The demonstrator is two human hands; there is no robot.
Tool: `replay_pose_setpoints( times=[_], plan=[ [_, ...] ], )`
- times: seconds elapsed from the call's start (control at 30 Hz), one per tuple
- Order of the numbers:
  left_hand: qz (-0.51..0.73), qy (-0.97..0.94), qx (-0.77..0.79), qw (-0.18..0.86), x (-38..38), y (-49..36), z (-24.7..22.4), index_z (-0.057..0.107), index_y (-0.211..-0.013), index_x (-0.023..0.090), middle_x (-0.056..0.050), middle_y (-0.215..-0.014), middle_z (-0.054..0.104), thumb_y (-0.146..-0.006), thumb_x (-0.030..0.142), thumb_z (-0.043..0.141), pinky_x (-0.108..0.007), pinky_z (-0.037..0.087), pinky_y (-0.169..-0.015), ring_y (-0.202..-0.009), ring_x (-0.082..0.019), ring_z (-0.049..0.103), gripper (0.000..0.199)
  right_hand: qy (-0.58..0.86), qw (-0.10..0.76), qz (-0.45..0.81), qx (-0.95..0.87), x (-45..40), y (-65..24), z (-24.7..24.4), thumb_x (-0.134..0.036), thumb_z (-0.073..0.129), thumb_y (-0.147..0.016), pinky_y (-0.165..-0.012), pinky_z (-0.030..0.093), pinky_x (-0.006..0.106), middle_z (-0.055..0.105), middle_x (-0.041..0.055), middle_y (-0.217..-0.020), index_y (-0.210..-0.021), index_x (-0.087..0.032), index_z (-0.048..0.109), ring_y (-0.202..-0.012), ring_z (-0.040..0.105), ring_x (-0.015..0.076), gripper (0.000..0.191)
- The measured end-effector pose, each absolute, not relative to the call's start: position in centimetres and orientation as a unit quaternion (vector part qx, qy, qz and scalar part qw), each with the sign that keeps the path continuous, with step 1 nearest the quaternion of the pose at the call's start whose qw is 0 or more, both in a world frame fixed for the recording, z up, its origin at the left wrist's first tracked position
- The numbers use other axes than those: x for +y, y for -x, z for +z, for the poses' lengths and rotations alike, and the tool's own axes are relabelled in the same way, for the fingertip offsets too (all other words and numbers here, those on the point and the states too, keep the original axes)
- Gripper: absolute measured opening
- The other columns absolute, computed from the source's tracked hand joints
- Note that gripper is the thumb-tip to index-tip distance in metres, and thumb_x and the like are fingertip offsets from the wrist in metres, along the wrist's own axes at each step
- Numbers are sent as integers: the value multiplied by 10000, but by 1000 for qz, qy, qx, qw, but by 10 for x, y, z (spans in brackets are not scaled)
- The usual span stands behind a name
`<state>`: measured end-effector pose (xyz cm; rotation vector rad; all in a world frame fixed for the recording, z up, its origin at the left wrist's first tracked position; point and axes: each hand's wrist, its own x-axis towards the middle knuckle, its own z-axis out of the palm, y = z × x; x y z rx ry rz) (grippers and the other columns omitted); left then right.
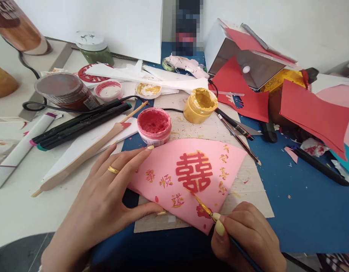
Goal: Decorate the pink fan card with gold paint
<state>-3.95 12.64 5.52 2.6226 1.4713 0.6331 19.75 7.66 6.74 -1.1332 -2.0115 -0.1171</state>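
Left hand (97,200) lies flat on the pink paper (188,177), fingers spread, released, grasping nothing. A gold ring (114,170) sits on one finger. Right hand (246,236), lower right of the frame, is clenched on a thin paintbrush (202,206), held between thumb and fingertips. The blue handle runs off the bottom edge; the gold-coloured end angles up and left, its tip at the paper.

The pink paper is fan-shaped and sits at lower centre of the frame, on a cardboard sheet (248,196) that lies on a blue mat (307,215). A large red double-happiness character (194,172) fills its middle. Small red-and-gold characters run along the curved edge. A red flower-like blotch (204,211) lies just beside the brush.

Just above the paper stands an open jar of red paint (154,126), with an open jar of gold paint (200,105) to its upper right. A second paintbrush (236,138) rests on the cardboard right of the gold jar. At upper left are a dark jar (66,90), a lid smeared with red paint (108,90) and a lid smeared with gold paint (148,90). Black markers (80,124) lie left of the red jar. Red paper sheets (239,90) are heaped at upper right.
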Motion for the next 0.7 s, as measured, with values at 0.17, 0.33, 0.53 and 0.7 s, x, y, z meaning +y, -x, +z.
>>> replay_pose_setpoints(
  times=[0.17, 0.33, 0.53, 0.7],
  plan=[
    [200, -856, 476, 30, 127, 41, 56, 280, -1356, 196, -103, -1239, 525, -688, 631, 549, -474, 262, -1075, -1164, -258, 463, 841, 445, 391, -38, -805, 77, -198, 70, -87, 500, -727, -378, 375, 197, 529, -28, -450, -741, -153, 525, -392, 442, 69, 72],
    [194, -858, 475, 25, 126, 42, 55, 271, -1360, 196, -98, -1250, 521, -683, 640, 547, -473, 258, -1078, -1180, -257, 449, 855, 455, 397, -44, -796, 76, -197, 68, -86, 500, -731, -382, 368, 193, 514, -37, -454, -733, -164, 522, -400, 433, 65, 81],
    [200, -858, 473, 20, 126, 41, 55, 288, -1354, 180, -105, -1238, 528, -693, 638, 536, -453, 248, -1083, -1177, -254, 451, 841, 482, 467, -68, -739, 76, -189, 55, -110, 488, -743, -381, 295, 214, 454, -42, -446, -676, -181, 509, -409, 367, 69, 100],
    [194, -861, 470, 21, 126, 42, 55, 285, -1354, 173, -107, -1236, 529, -686, 641, 542, -455, 243, -1084, -1168, -257, 458, 855, 466, 431, -42, -772, 75, -195, 64, -74, 500, -721, -386, 336, 211, 508, -31, -459, -727, -161, 511, -410, 405, 69, 88]
  ],
)
